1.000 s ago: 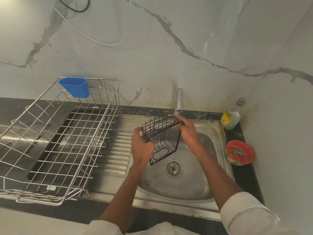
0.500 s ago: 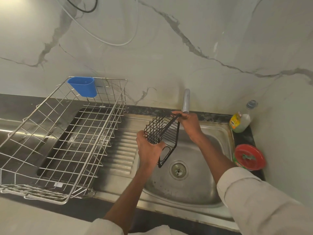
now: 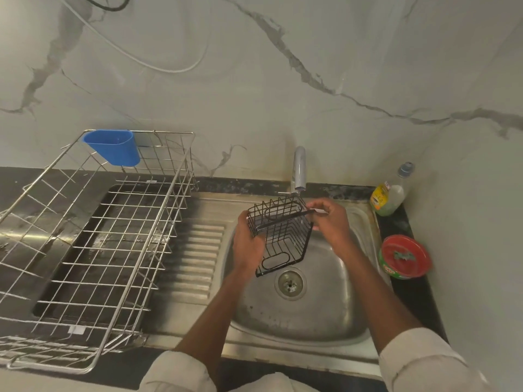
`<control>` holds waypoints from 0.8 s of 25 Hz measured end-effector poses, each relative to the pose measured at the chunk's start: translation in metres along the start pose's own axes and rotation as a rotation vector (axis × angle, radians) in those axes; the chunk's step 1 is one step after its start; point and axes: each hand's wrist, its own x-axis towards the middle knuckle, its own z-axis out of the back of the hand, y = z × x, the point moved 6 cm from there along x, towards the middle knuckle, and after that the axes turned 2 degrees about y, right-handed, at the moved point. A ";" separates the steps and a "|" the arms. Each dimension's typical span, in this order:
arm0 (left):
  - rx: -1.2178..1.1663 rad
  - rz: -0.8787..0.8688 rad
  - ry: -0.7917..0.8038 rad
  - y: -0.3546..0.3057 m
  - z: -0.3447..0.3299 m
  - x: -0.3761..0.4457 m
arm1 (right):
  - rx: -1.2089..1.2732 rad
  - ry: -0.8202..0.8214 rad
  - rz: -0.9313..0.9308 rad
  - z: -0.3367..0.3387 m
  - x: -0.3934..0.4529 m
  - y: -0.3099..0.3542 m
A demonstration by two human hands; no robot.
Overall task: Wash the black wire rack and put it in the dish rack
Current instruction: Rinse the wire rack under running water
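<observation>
2 hands grasp the black wire rack (image 3: 280, 236) over the sink (image 3: 353, 321), below the tap (image 3: 299, 168): left hand (image 3: 249, 244) steadies its side, right hand (image 3: 331, 222) pinches its rim, likely tilting it for rinsing.

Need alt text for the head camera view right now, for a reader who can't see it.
Both hands hold a black wire rack over the steel sink, just below the tap: the left hand grips its left side, the right hand pinches its top edge. An empty-looking dish rack stands on the drainboard to the left.
</observation>
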 end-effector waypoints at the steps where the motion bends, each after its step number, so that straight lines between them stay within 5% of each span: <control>1: -0.007 -0.003 0.031 -0.005 -0.005 0.003 | -0.004 -0.001 -0.004 0.008 -0.004 0.000; 8: -0.067 -0.013 0.317 -0.036 -0.031 0.028 | -0.173 0.251 -0.037 0.031 -0.037 0.008; 14: -0.057 -0.112 0.499 -0.071 -0.054 0.048 | -0.250 0.243 -0.036 0.045 -0.061 0.014; 17: 0.004 -0.167 0.560 -0.080 -0.070 0.063 | -0.324 0.156 -0.037 0.049 -0.067 0.012; 20: 0.119 -0.253 0.543 -0.082 -0.087 0.075 | -0.308 -0.102 -0.043 0.053 -0.075 0.009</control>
